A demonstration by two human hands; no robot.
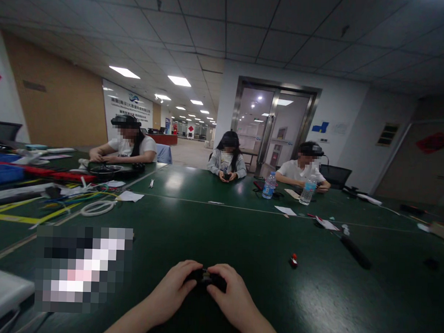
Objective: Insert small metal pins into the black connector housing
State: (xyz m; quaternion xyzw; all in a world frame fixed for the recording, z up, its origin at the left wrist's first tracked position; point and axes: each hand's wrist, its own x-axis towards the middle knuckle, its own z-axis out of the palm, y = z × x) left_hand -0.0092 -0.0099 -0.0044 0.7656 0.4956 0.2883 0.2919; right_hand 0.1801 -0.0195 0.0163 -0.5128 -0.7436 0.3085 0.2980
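Worktop (242, 225): dark green, broad, seams running across it.
People opposite: three seated. White top at left (146, 148); grey sleeves in the middle (214, 165), both hands round a small dark object; white top at right (288, 170).
Left hand (177, 282): clamped on the left end of a small black object (204, 277), thumb on the near side.
Right hand (231, 282): clamped on the right end of the same piece, facing the left.
Black rod-like item (355, 252): flat, well right of the hands.
Bottles: two upright, blue-labelled one (269, 185) left of a clear one (307, 190).
White cable coil (96, 213): left, near loose wires.
Held piece: between both hands, near edge; whether it touches the worktop, cannot tell.
Small red-and-dark item (293, 260): right of the right hand, apart.
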